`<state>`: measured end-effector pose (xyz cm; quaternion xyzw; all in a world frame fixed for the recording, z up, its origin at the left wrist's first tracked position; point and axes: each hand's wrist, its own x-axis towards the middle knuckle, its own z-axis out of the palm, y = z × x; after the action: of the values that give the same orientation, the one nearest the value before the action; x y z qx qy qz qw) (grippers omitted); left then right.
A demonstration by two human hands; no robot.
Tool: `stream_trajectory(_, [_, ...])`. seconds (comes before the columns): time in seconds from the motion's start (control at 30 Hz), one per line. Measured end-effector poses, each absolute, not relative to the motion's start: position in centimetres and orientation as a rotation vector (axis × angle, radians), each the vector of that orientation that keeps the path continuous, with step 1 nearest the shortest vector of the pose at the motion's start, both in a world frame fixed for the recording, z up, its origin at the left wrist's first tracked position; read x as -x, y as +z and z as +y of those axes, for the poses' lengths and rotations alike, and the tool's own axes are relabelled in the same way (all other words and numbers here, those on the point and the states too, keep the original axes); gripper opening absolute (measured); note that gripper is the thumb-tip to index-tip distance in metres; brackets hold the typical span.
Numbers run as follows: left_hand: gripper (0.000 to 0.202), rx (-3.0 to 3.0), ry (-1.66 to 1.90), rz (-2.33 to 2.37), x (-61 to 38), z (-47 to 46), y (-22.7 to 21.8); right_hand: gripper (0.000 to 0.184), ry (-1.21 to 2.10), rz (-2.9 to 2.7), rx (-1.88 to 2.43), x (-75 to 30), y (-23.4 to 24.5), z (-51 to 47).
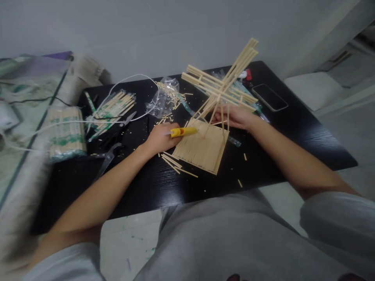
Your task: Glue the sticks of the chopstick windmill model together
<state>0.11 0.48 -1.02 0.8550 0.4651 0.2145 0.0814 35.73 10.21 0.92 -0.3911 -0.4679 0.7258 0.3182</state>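
A model built of wooden sticks stands on the black table (301, 140): a flat square base (202, 150) with a crossed, windmill-like frame (222, 88) rising above it. My left hand (161, 138) is closed around a yellow glue gun (183, 132) whose nozzle points right at the foot of the frame. My right hand (237, 117) is closed on the thin upright sticks under the frame, holding the model steady. Loose sticks (175, 163) lie just below my left hand.
Scissors (109, 158) and pliers (123, 125) lie at left among wrapped chopstick packs (113, 109), with a larger bundle (66, 132) further left. A white cable (129, 80), a crumpled plastic bag (162, 101) and a phone (269, 97) also sit on the table.
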Motion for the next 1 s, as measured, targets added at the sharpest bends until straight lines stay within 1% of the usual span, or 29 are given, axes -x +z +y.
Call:
stream_trajectory(0.17, [0.017,-2.542,0.675,1.368,-0.2,0.4,-0.8,0.01,1.875,-1.272,1.065,-35.7,1.1,10.0])
stream_trajectory(0.4, [0.022,-2.533,0.722,1.372,-0.4,0.5,-1.4,0.014,1.829,-1.261,1.138,-35.6,1.5,9.7])
stream_trajectory(0.6, [0.022,-2.526,0.682,1.397,-0.6,0.5,-1.1,0.013,1.827,-1.241,1.111,-35.5,1.0,10.1])
stream_trajectory(0.83, [0.016,-2.475,0.657,1.44,-0.8,0.5,-1.0,0.022,1.765,-1.302,1.15,-35.8,0.9,10.2])
stream_trajectory(0.93, [0.014,-2.471,0.624,1.473,-1.0,0.6,-1.1,0.02,1.724,-1.253,1.22,-35.6,1.3,9.8])
stream_trajectory(1.0, [0.014,-2.458,0.615,1.493,-1.3,0.5,-1.1,0.031,1.708,-1.202,1.268,-35.5,1.7,9.5])
